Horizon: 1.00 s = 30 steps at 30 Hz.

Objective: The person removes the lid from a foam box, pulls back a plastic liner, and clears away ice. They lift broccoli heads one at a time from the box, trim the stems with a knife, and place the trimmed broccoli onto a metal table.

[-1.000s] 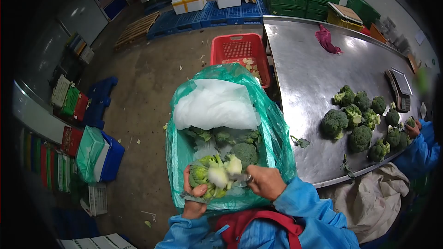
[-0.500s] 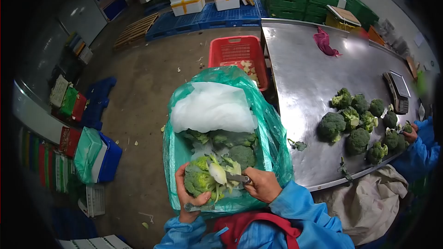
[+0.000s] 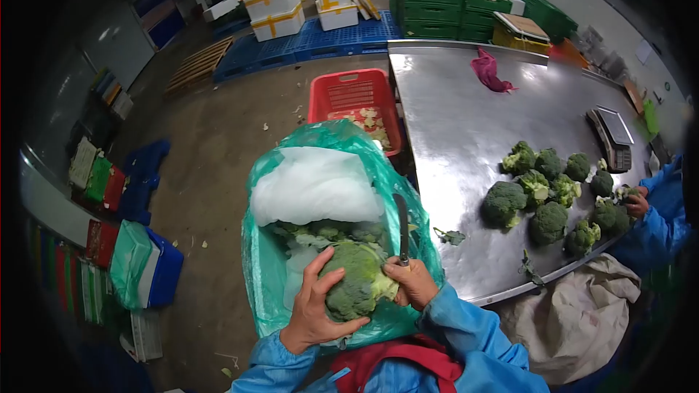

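My left hand [image 3: 312,313] is wrapped round a broccoli head [image 3: 352,284], its fingers and thumb spread across the dark green crown. A knife [image 3: 403,227] stands blade-up in my right hand [image 3: 413,284], whose thumb side touches the broccoli's pale stem end. Both hands are over a container lined with a green plastic bag [image 3: 256,276]. More broccoli [image 3: 328,231] lies inside it, partly covered by a white padded sheet [image 3: 314,188].
On the metal table [image 3: 444,135] to the right are several broccoli heads [image 3: 547,223], a scale [image 3: 611,142] and a pink cloth [image 3: 491,71]. A co-worker's hand [image 3: 638,204] touches broccoli there. A red crate [image 3: 353,87] with scraps stands ahead; a pale sack [image 3: 575,320] hangs at right.
The broccoli has been turned, so its crown now faces up and its stem points right. My right hand has swung the knife from across the stem to upright, away from the broccoli.
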Each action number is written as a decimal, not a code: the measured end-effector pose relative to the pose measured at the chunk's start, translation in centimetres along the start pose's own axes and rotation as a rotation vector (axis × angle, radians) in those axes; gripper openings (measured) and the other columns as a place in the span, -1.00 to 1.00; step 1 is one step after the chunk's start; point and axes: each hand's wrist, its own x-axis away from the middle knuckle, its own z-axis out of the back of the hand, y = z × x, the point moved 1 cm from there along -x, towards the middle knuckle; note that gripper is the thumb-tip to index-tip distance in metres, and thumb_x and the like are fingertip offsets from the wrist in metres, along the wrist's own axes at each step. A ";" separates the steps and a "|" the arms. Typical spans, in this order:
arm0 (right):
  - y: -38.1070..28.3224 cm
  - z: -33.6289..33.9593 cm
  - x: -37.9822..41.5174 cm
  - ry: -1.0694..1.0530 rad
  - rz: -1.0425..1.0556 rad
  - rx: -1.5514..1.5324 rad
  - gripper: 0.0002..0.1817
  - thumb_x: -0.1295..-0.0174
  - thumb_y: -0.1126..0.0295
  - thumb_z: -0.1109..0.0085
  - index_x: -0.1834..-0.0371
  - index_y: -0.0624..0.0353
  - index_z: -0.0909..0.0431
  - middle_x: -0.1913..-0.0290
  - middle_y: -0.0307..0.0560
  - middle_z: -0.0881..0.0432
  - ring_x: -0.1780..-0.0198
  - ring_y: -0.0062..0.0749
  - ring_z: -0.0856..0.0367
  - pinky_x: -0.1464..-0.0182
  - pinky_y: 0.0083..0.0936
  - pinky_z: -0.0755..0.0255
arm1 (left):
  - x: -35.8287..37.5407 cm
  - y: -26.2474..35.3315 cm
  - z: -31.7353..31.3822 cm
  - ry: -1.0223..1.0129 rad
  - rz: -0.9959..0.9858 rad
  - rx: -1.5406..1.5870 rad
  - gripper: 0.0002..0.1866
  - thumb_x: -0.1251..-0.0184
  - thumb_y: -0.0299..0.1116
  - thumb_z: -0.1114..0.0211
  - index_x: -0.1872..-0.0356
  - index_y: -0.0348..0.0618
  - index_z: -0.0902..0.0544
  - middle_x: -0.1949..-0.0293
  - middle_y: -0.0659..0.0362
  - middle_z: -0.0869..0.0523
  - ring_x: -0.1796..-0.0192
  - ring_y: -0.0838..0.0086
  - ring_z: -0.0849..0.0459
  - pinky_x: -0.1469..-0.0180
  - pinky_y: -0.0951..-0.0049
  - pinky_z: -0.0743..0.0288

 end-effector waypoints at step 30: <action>-16.0 49.3 18.4 1.859 0.303 1.366 -0.78 -0.16 0.27 -0.19 0.35 0.19 -0.43 0.31 0.17 -0.48 0.33 0.20 -0.49 0.33 -0.01 -0.36 | 9.7 -20.8 -7.4 0.188 1.040 0.144 -0.62 -0.19 -0.29 -0.32 0.04 -0.31 -0.57 0.09 0.04 -0.61 0.09 0.33 -0.58 0.11 0.36 -0.50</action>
